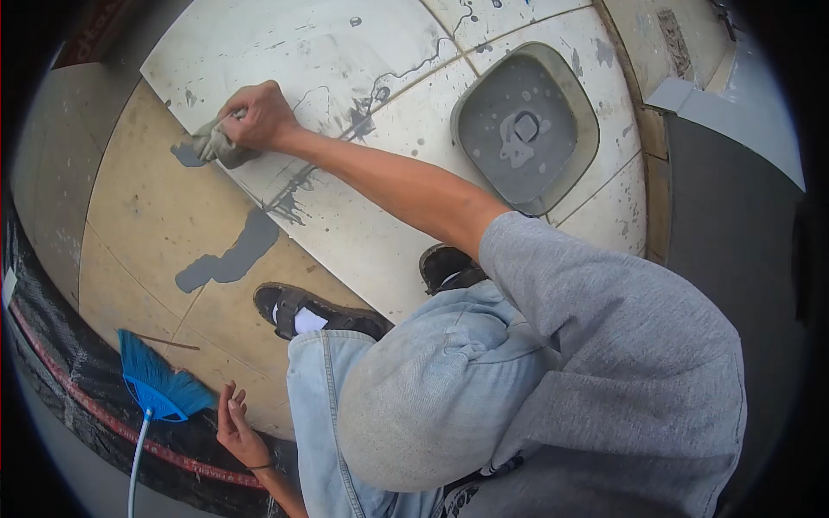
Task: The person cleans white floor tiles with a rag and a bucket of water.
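Note:
My right hand (pixel 259 121) is closed around a bunched, wet-looking grey-green rag (pixel 223 142). It presses the rag down at the edge of a white tile (pixel 319 60), where the white surface meets tan tiles (pixel 142 194). A grey wet patch (pixel 186 154) shows just beside the rag. My left hand (pixel 242 430) hangs at the lower left with its fingers loosely apart, holding nothing, near a blue-bristled broom (pixel 154 380). A rounded square tub (pixel 590 138) of grey water stands on the white tiles, right of my outstretched right arm.
A longer grey smear (pixel 242 252) lies across the tan tiles. My sandalled feet (pixel 315 312) are at the boundary between tan and white tiles. Black sheeting with a red printed band (pixel 129 427) runs along the lower left. Grey splashes dot the white tiles.

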A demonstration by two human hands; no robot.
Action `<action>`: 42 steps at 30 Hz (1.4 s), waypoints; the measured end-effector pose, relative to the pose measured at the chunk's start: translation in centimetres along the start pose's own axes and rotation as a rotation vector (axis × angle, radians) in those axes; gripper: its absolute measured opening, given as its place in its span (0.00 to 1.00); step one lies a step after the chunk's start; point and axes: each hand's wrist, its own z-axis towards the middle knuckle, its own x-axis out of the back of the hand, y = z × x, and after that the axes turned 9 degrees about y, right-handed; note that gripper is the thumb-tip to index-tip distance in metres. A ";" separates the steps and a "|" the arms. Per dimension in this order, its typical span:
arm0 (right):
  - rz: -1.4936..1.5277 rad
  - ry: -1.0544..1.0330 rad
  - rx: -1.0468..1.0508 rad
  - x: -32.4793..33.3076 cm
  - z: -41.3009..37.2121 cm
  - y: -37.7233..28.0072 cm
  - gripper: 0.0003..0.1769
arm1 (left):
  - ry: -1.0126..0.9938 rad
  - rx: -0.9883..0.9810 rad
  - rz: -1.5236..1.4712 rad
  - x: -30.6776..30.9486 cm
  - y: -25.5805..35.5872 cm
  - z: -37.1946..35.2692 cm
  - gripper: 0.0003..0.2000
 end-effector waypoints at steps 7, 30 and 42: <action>0.076 -0.522 -0.425 2.5 -9.6 -5.6 0.11 | -0.023 0.056 -0.010 -0.2 -1.2 -0.8 0.18; -0.824 -0.098 0.143 20.2 -6.2 -3.0 0.43 | -0.136 0.103 0.023 0.3 -0.8 1.5 0.19; -0.566 -0.076 0.158 9.7 -13.9 -5.0 0.11 | -0.093 0.125 -0.060 0.0 -1.8 -1.0 0.19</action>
